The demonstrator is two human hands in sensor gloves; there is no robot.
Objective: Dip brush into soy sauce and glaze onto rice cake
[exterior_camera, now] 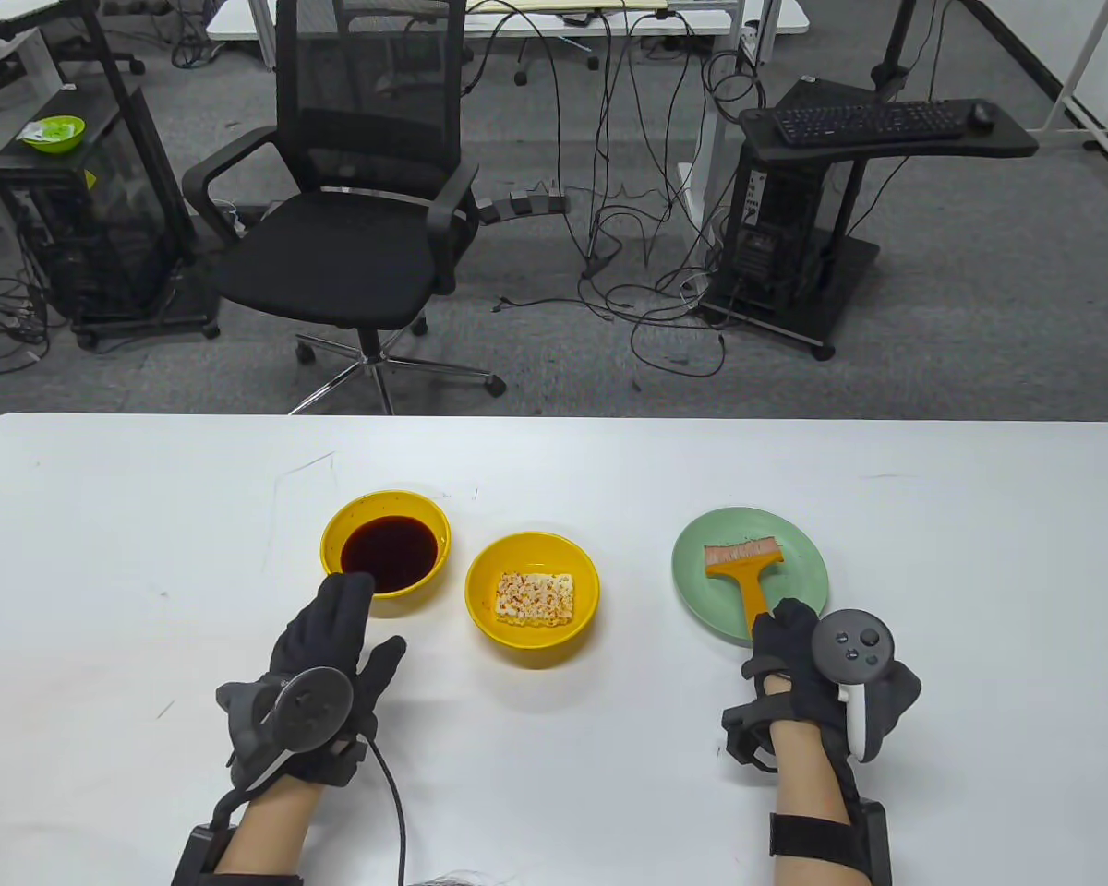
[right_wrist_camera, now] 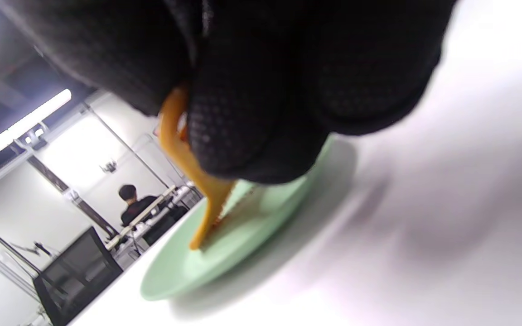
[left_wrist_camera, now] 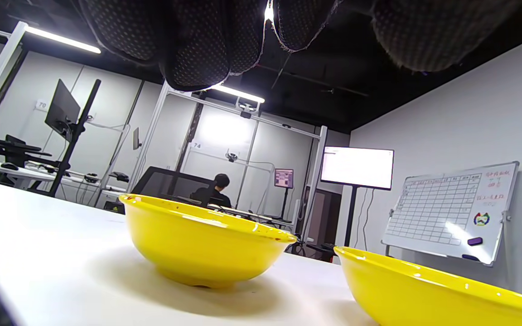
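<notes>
A yellow bowl of dark soy sauce [exterior_camera: 386,546] stands left of centre; it also shows in the left wrist view [left_wrist_camera: 202,240]. A second yellow bowl [exterior_camera: 532,598] holds a pale rice cake [exterior_camera: 535,597]; its rim shows in the left wrist view [left_wrist_camera: 424,290]. An orange-handled brush [exterior_camera: 744,565] lies on a green plate [exterior_camera: 750,572], bristles at the far side. My right hand [exterior_camera: 794,646] grips the brush handle at the plate's near edge; the right wrist view shows the handle [right_wrist_camera: 184,158] under my fingers. My left hand [exterior_camera: 332,637] rests flat on the table, fingertips touching the soy bowl's near rim.
The white table [exterior_camera: 148,572] stretches wide on both sides. Its far edge runs across the table view, with an office chair [exterior_camera: 360,212] and cables on the floor beyond.
</notes>
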